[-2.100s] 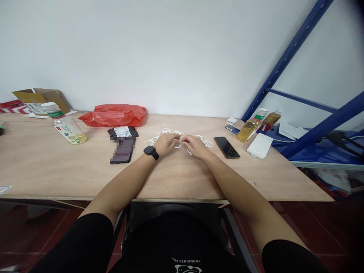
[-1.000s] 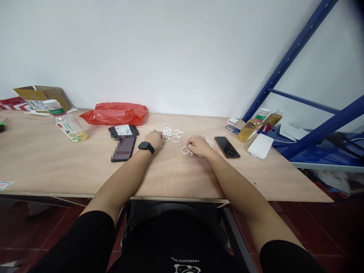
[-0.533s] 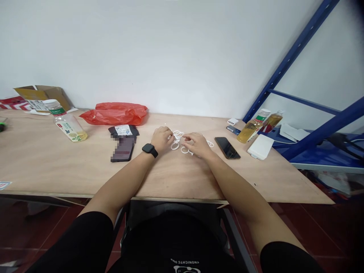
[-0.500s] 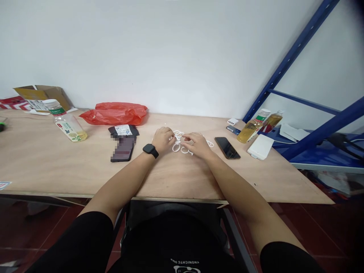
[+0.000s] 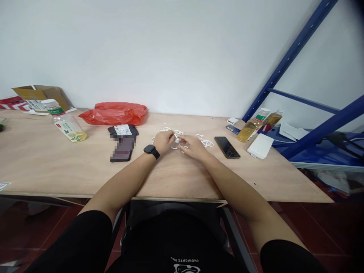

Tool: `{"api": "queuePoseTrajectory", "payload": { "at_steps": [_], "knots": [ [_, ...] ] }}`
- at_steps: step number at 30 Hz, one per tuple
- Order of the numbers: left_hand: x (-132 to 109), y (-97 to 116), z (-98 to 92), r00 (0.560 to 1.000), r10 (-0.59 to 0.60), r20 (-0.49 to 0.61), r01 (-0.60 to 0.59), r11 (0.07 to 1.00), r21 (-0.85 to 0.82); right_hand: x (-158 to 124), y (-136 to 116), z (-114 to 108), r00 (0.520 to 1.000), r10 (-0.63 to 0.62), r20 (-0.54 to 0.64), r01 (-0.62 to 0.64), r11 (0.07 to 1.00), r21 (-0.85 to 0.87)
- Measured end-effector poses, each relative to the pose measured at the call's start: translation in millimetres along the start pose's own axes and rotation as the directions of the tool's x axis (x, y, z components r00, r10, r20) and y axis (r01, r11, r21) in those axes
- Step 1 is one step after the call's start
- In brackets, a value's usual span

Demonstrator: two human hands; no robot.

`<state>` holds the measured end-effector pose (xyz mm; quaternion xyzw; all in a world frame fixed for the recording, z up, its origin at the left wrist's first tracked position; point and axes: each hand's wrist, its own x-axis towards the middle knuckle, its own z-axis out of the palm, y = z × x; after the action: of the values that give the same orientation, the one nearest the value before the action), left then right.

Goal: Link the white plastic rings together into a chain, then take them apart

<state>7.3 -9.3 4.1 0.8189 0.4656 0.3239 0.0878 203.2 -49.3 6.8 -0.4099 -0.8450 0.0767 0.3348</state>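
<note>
Several small white rings (image 5: 205, 141) lie scattered on the plywood table (image 5: 57, 167) near its far middle. My left hand (image 5: 163, 140), with a black watch on its wrist, and my right hand (image 5: 192, 145) meet fingertip to fingertip over the rings. Both hands pinch a white ring (image 5: 177, 140) between them. More rings show just behind my left hand and to the right of my right hand.
A dark phone (image 5: 226, 147) and a white power bank (image 5: 259, 146) lie to the right, with two bottles (image 5: 251, 126) of yellow drink beyond. A black pouch (image 5: 123, 144), a red plastic bag (image 5: 115, 113), a bottle (image 5: 65, 125) and a cardboard box (image 5: 42, 94) are left. Blue shelving (image 5: 318, 129) stands right.
A second ago my hands were apart, each on its own cluster of rings. They have come together at the middle and now pinch a ring between them.
</note>
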Motion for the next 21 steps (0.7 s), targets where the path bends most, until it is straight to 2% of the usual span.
{"api": "queuePoseTrajectory", "payload": {
  "at_steps": [3, 6, 11, 14, 18, 21],
  "knots": [
    [1, -8, 6.4, 0.999, -0.032, -0.025, 0.026, 0.977, -0.211, 1, 3, 1, 1.000, 0.011, 0.007, -0.011, 0.999, -0.031],
    [1, -10, 11.4, 1.000, 0.018, 0.009, -0.013, 0.924, -0.383, 2, 5, 1, 0.999, 0.023, 0.026, -0.021, 0.997, -0.068],
    [-2, -3, 12.7, 0.996, 0.057, 0.072, -0.013, 0.866, -0.500, 3, 5, 1, 0.998, 0.010, 0.066, 0.002, 0.985, -0.173],
    [-2, -2, 9.6, 0.996, 0.068, 0.059, -0.032, 0.884, -0.466, 2, 5, -1, 0.999, 0.048, 0.016, -0.045, 0.985, -0.168],
    [-2, -5, 4.8, 0.997, 0.081, 0.015, -0.075, 0.968, -0.239, 2, 6, -3, 0.993, 0.093, -0.067, -0.097, 0.993, -0.060],
    [-1, -9, 3.0, 0.997, 0.082, -0.007, -0.082, 0.988, -0.127, 1, 8, -3, 0.980, 0.174, -0.098, -0.173, 0.985, 0.018]
  ]
}}
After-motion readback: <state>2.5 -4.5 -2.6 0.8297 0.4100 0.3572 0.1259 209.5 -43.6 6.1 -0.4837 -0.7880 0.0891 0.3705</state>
